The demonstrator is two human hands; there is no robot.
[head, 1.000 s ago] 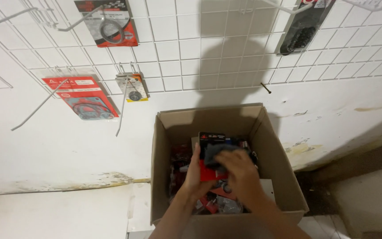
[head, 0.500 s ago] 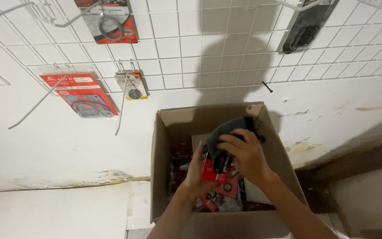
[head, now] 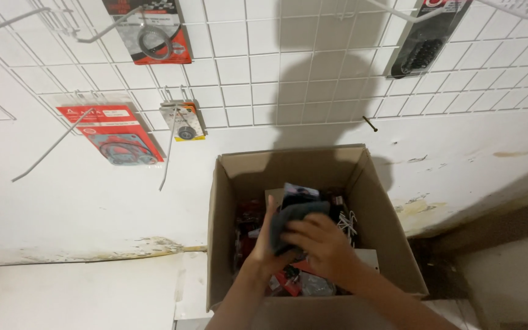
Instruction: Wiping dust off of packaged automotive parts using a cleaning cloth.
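An open cardboard box (head: 227,183) stands against the white wall, filled with several packaged parts in red and black wrapping. Both my hands are inside it. My left hand (head: 265,247) holds a packaged item (head: 300,194) from underneath. My right hand (head: 322,244) presses a dark grey cloth (head: 291,217) against the front of that package. The lower part of the package is hidden by the cloth and my fingers.
A white wire grid (head: 245,73) with hooks covers the wall above the box. On it hang a red gasket pack (head: 114,137), a small bearing card (head: 183,122), a ring pack (head: 154,33) and a black chain pack (head: 426,43). A nail (head: 370,124) sticks out.
My right hand with the cloth has gone from the lifted package's top down over its front. The package sits a little lower in the box than half a second ago.
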